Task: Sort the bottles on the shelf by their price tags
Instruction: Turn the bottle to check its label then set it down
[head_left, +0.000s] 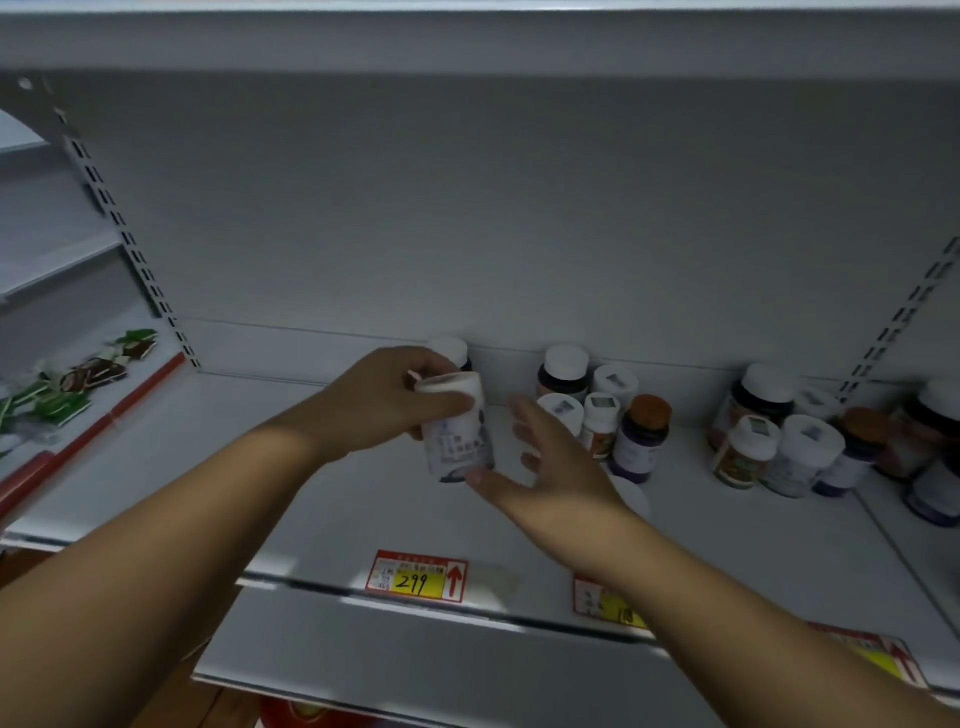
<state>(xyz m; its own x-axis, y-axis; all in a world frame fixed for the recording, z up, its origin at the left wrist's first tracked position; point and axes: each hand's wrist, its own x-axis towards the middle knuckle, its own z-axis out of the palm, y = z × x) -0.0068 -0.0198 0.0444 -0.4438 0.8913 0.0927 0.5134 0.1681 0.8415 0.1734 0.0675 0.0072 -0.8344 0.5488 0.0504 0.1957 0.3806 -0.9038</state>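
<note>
So I've got a white bottle (457, 431) in my left hand (379, 400), fingers wrapped over its cap and upper part, held up above the grey shelf (311, 467) and tilted a bit. My right hand (545, 462) is right beside it with the fingers spread; the thumb sits at the bottle's lower end, though whether it's actually touching is hard to say. Directly behind the held one there's another white-capped bottle (451, 349) at the back wall.

To the right is a little cluster of bottles (597, 405), including a purple one with an orange cap (641, 436), and further right a second bunch (789, 441).

On the shelf's front edge, roughly below my hands, there's a red and yellow price tag reading 299 (415, 577). Another tag (608, 603) is partly covered by my right forearm. Off on the left shelf, some green packets (78, 384), blurry.
</note>
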